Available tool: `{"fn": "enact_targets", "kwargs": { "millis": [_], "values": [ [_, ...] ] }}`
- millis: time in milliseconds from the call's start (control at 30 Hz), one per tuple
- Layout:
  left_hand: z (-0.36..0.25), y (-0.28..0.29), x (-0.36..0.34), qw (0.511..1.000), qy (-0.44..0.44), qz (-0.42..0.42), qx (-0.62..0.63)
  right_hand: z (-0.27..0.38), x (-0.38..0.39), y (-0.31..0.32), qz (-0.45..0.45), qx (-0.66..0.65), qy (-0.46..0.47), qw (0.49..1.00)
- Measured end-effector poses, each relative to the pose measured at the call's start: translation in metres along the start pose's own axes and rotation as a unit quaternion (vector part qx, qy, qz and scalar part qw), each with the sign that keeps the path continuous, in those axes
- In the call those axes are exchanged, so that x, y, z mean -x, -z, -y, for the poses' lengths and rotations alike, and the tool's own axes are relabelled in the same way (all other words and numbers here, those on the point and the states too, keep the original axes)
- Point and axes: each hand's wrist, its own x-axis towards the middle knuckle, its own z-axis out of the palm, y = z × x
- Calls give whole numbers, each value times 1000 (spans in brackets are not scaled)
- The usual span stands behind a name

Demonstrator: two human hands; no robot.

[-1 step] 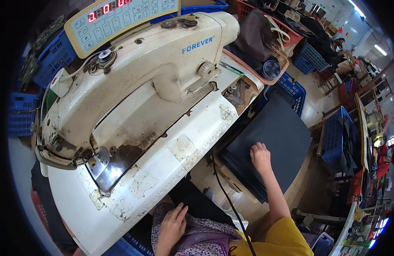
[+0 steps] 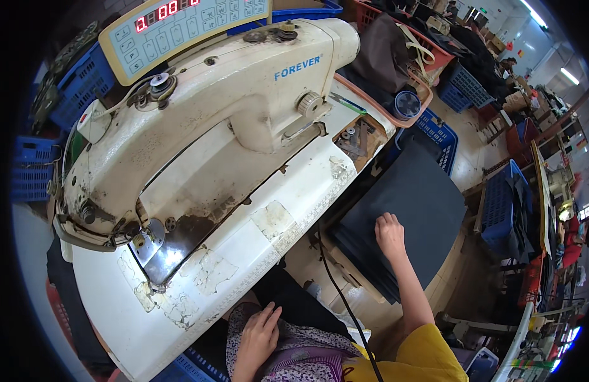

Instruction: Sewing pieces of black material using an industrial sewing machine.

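A worn white sewing machine (image 2: 192, 121) with a needle plate (image 2: 148, 248) stands on a chipped white table (image 2: 288, 191). Below its right edge lies a stack of dark flat sheets (image 2: 415, 191) on a wooden support. My right hand (image 2: 390, 235) rests on the top sheet with curled fingers pressed together; what, if anything, is inside them is hidden. My left hand (image 2: 259, 337) lies over my lap on patterned purple cloth, below the table's front edge, fingers slightly apart and holding nothing that I can see. A black cord (image 2: 336, 286) hangs between my hands.
A control panel (image 2: 179, 35) sits behind the machine. Green snips (image 2: 348, 102) and a tray of bobbins (image 2: 355, 137) are on the table. Blue baskets (image 2: 33, 165) stand left, others (image 2: 501, 204) right. An orange bin (image 2: 415, 86) holds cloth. A co-worker (image 2: 508, 63) is farther back.
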Motion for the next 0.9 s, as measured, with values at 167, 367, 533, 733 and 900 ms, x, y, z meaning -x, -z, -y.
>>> {"fn": "enact_targets", "kwargs": {
  "millis": [167, 367, 533, 733, 900],
  "values": [
    [-2, 1, 4, 1000, -2, -15, 3, -12, -1, -4, 11, -54, -61, 997],
    [8, -3, 16, 1000, 8, -18, -1, 0, -6, 28, -4, -93, -45, 995],
    [6, -4, 13, 1000, 4, -11, 0, 2, 3, 12, -20, -62, -28, 997],
    [7, -4, 13, 1000, 0, -15, 4, -4, 0, 9, 13, -128, -90, 988],
    [11, -4, 13, 1000, -1, -13, 7, -54, 8, 3, 27, -454, -195, 869]
  ]
}}
